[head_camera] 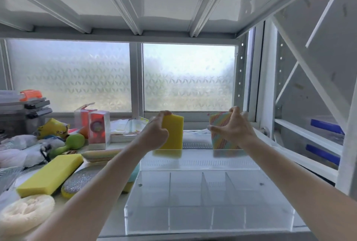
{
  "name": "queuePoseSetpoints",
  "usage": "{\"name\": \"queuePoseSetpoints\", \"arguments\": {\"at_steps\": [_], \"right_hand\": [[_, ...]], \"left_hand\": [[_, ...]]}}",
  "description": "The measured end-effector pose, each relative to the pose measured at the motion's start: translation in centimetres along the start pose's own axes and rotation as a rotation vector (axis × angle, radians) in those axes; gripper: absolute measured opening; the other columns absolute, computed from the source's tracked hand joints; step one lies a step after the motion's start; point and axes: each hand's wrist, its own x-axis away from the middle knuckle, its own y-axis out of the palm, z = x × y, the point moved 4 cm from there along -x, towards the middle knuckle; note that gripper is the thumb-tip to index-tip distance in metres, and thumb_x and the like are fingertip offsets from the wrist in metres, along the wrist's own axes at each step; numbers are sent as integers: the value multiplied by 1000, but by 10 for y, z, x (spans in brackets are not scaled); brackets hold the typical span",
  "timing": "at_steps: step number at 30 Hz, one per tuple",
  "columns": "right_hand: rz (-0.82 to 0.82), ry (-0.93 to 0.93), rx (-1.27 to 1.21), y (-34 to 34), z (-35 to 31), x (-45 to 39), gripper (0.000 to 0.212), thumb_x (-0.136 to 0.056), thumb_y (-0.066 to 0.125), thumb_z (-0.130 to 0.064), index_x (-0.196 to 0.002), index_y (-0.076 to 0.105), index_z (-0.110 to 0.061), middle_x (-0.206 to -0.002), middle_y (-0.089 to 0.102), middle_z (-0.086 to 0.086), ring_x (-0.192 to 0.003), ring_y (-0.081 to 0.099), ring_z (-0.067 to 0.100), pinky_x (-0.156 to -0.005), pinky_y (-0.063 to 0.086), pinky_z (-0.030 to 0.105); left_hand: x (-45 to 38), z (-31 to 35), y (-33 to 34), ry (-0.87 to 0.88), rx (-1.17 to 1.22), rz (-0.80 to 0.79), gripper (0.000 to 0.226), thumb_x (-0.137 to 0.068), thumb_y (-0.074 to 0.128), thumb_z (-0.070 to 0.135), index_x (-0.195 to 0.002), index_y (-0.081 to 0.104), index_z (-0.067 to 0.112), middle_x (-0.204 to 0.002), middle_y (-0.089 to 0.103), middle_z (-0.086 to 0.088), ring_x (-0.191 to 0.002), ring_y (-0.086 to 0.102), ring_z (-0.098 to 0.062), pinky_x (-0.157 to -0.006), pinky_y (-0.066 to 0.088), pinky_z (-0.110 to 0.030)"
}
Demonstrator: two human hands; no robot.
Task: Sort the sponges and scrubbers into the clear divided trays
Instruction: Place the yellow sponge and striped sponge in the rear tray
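Now, left hand (156, 132): clamped on an upright yellow rectangular foam sponge (173, 134), lowering into the far clear acrylic tray (199, 160).
Right hand (232, 127): fingers pinch a striped pastel mesh scrubber pad (222, 134) over the same tray's right end.
Handling: both likely light, soft, squashy (edges give); hold by the top and sides.
Near clear divided tray (208, 219): holds nothing visible.
Waiting: long yellow sponge block (50, 174), pale loofah disc (26, 212).
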Motion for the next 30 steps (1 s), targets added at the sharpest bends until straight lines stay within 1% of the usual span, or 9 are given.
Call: {"name": "queuePoseSetpoints", "arguments": {"at_steps": [2, 5, 7, 9, 11, 16, 18, 21, 30], "right_hand": [[-30, 7, 44, 1, -2, 2, 86, -63, 78, -54, -122, 33, -12, -121, 38, 17, -92, 51, 27, -82, 51, 38], [-82, 27, 113, 3, 0, 3, 97, -63, 77, -57, -131, 27, -9, -134, 33, 22, -113, 51, 35, -92, 47, 40], [-132, 54, 159, 6, 2, 4, 111, -65, 75, -59, -142, 16, -6, -147, 21, 26, -126, 44, 37, -99, 42, 40], [-176, 73, 217, 7, 3, 5, 121, -66, 71, -62, -147, 4, -4, -154, 9, 27, -135, 35, 37, -106, 37, 39], [-206, 85, 268, 9, 4, 4, 122, -66, 68, -67, -148, 5, -3, -154, 9, 27, -137, 32, 36, -108, 36, 39], [-252, 58, 405, 14, 5, 4, 111, -65, 56, -78, -143, 28, -4, -147, 28, 19, -136, 27, 33, -111, 30, 40], [-278, 37, 449, 14, 3, 4, 109, -67, 53, -79, -143, 30, -5, -150, 26, 20, -139, 23, 33, -113, 26, 40], [-329, 19, 433, 13, 1, 4, 102, -69, 55, -75, -143, 32, -9, -150, 25, 18, -140, 22, 33, -111, 28, 40], [-355, -16, 401, 10, 1, 6, 93, -70, 59, -71, -141, 38, -14, -144, 39, 14, -133, 34, 27, -106, 36, 36]], "left_hand": [[-2, -1, 3, 1, -42, -22, 62, -83, 35, -4, -136, 35, 27, -124, 44, -19, -96, 52, -31, -59, 45, -24], [-2, -1, 6, 4, -118, -27, 59, -85, 37, 0, -139, 32, 23, -128, 42, -19, -98, 50, -30, -68, 44, -26], [0, 1, 7, 3, -187, -27, 57, -87, 41, 2, -141, 30, 18, -134, 40, -19, -110, 47, -31, -79, 44, -30], [2, 2, 7, 10, -267, -20, 57, -87, 45, 4, -142, 31, 13, -141, 36, -16, -126, 39, -29, -96, 38, -31], [5, 3, 8, 17, -309, -12, 57, -86, 47, 5, -141, 32, 11, -145, 36, -13, -133, 34, -26, -107, 30, -30], [8, 7, 11, 45, -332, -19, 59, -84, 48, 5, -142, 34, 11, -146, 38, -8, -135, 32, -25, -109, 28, -32], [10, 9, 12, 76, -340, -38, 61, -84, 46, 4, -143, 34, 15, -150, 33, -4, -138, 26, -23, -112, 22, -33], [12, 13, 16, 114, -342, -62, 61, -85, 46, 8, -143, 35, 21, -153, 29, 0, -141, 20, -21, -115, 17, -35], [12, 12, 19, 96, -398, -96, 63, -84, 50, 14, -143, 33, 24, -145, 34, -2, -136, 22, -23, -109, 24, -34]]}}
